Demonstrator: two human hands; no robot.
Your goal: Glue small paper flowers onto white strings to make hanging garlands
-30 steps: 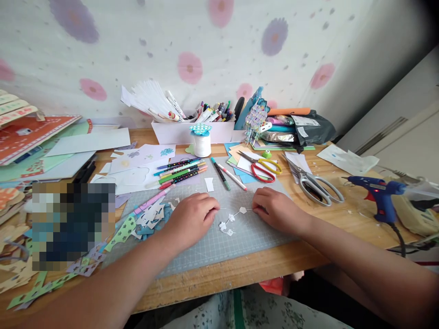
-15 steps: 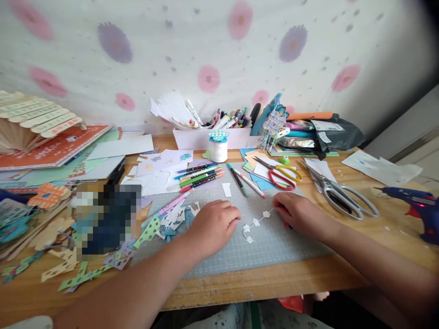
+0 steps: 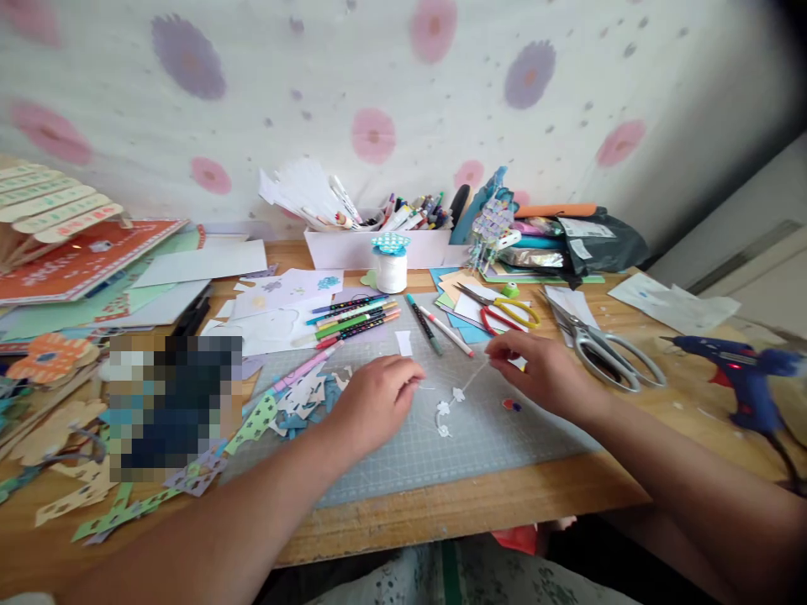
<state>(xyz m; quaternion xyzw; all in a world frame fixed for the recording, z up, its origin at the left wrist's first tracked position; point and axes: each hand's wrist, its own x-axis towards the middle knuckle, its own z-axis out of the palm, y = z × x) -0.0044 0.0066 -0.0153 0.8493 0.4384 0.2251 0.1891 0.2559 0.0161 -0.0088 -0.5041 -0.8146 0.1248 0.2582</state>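
A thin white thread with small white paper flowers [image 3: 444, 408] curves over the grey cutting mat [image 3: 403, 470]. Its upper end runs taut into the fingertips of my right hand [image 3: 545, 374], which pinch it just above the mat. My left hand [image 3: 378, 407] is closed too, thumb against forefinger, and a short piece of thread sticks out from its tips. Beside my right hand lies a tiny red and blue piece [image 3: 512, 405]. A small white paper scrap [image 3: 403, 343] is on the mat beyond my left hand.
Markers [image 3: 356, 319] lie behind the hands, near a white thread spool [image 3: 391, 273]. Paper offcuts [image 3: 308, 403] are left. Red-and-yellow-handled scissors [image 3: 523, 313], large grey scissors [image 3: 621, 357] and a blue glue gun [image 3: 744, 365] lie right. A pen box [image 3: 353, 250] stands behind.
The view has shifted slightly. The thread near my right hand is drawn straighter and a flower close to it is no longer on the mat. The red and blue piece is now uncovered.
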